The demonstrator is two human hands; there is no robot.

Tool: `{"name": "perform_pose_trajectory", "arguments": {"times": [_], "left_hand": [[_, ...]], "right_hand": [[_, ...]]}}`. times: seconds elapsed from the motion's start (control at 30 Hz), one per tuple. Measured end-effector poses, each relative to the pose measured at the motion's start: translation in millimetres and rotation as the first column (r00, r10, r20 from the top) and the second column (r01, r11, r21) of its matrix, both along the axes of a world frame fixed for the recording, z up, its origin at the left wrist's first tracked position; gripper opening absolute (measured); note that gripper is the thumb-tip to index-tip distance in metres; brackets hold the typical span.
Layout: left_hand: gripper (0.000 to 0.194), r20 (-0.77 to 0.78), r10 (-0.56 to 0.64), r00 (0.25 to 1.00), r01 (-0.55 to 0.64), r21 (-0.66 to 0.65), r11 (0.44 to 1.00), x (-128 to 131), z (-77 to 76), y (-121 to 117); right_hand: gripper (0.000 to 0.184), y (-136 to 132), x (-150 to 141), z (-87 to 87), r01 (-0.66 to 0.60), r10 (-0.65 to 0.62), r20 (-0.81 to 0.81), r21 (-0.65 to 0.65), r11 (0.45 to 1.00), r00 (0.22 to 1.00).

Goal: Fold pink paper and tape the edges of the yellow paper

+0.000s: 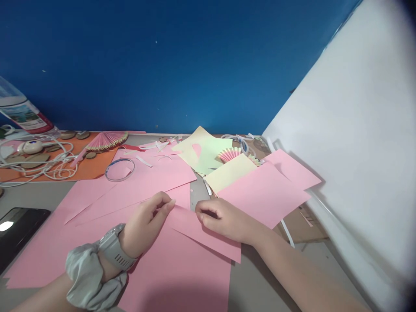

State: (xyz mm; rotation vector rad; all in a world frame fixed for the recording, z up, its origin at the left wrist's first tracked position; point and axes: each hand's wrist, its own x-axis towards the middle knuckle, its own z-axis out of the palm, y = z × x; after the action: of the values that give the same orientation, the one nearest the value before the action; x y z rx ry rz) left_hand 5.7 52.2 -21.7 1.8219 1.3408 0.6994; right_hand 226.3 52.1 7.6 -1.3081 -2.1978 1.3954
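Note:
Between my hands is a pink paper sheet [208, 236], its far edge raised off the pink sheets below it. My left hand [147, 223], with a grey watch and a grey-green scrunchie at the wrist, pinches that sheet near its far left corner between thumb and fingers. My right hand [224, 219] is closed with curled fingers at the same far edge, a little to the right; its fingertips are partly hidden. More pink paper [169, 281] lies flat underneath and to the left.
Behind lie a folded pink-and-yellow paper fan [107, 141], a tape roll [119, 169], pale green paper [212, 156] and paper scraps. A black phone [22, 234], tangled white cable [61, 160] and plastic bottle [24, 110] are leftward. A blue wall and white panel bound the table.

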Motion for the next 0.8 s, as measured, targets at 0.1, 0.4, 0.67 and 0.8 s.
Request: {"name": "perform_pose_trajectory", "arguments": {"times": [0.1,0.4,0.67,0.8], "left_hand": [[0.027,0.016,0.072,0.997,-0.072,0.031,0.997,-4,-0.9,5],[0.026,0.046,0.178,0.983,-0.182,0.105,0.978,-9,-2.3,13],[0.026,0.04,0.196,0.98,-0.199,0.12,0.973,-7,-2.1,10],[0.027,0.057,0.226,0.973,-0.231,0.106,0.967,-8,-3.1,12]], "right_hand": [[0.016,1,5,1.4,0.029,-0.029,0.007,0.008,1.0,1.0],[0.02,7,15,2.2,0.101,-0.104,0.045,0.061,0.993,0.994],[0.016,11,18,-1.9,0.152,-0.16,0.061,0.122,0.981,0.985],[0.017,14,22,-3.4,0.18,-0.188,0.04,0.146,0.973,0.981]]}}
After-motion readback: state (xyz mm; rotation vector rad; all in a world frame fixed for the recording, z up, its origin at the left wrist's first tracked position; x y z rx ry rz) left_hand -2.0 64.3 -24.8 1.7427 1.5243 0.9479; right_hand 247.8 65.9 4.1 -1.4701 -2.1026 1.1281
